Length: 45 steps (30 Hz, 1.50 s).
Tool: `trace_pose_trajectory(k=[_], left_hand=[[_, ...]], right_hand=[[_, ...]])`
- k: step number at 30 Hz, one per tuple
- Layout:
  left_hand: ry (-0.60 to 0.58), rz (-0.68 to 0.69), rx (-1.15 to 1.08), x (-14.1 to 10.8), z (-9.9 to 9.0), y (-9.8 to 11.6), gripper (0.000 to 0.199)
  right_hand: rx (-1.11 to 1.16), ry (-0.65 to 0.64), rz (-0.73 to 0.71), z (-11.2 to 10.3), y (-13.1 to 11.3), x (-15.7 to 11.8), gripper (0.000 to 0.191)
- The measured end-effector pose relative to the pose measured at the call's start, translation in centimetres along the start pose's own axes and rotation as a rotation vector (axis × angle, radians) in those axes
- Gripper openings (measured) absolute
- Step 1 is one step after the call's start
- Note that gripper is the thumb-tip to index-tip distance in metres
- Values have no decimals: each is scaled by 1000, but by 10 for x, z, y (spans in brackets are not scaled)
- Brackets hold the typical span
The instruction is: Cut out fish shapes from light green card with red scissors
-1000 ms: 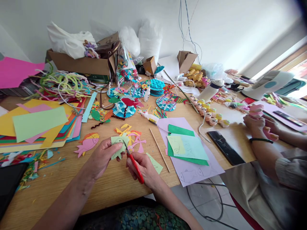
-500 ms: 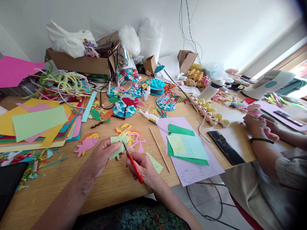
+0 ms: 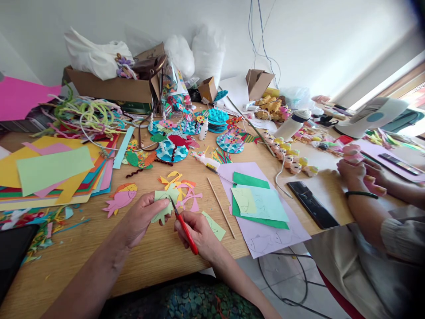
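Barely shifted in a second, red scissors slant below frame centre in the right hand, long axis diagonal, blades pointing upper left. Left hand pinches green paper.

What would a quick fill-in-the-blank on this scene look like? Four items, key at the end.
1. The left hand holds a piece of paper coloured pale ____.
2. The right hand holds scissors with ____ handles.
3. The lilac sheet on the table carries drawn outlines of ____.
4. As the wearer sees it, the black smartphone lies to the ____ of that sheet.

Missing words: green; red; fish; right.
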<state>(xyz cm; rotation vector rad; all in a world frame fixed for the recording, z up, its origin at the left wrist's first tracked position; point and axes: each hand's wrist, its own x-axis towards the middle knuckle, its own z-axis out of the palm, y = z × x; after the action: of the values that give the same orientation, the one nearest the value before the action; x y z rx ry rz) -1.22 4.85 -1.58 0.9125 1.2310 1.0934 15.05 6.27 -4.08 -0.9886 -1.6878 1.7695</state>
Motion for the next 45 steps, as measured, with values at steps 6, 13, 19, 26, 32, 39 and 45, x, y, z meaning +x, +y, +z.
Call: trace_pose_trajectory(k=[6,13,19,26,32,39,45], left_hand=[[0,-15,2,1,0,1,19],[-18,-31,12,1,-2,2,21],[-2,-41,27,-1,-2,3,23],[38,-6,69,1,-3,-1,23],[-17,-9,97,1,-5,0,22],[-34,-30,128,1,-5,4,23],[-41,-61,157,1,-8,6,24]], right_hand=[[35,-2,24,1,-2,-1,34],[66,-16,55,1,2,0,34],[74,-20,58,1,2,-1,34],[29,-18,47,1,2,0,33],[-15,-19,8,0,2,0,33],[-26,-27,14,-1,1,-1,33],[-79,-23,-6,-1,2,0,34]])
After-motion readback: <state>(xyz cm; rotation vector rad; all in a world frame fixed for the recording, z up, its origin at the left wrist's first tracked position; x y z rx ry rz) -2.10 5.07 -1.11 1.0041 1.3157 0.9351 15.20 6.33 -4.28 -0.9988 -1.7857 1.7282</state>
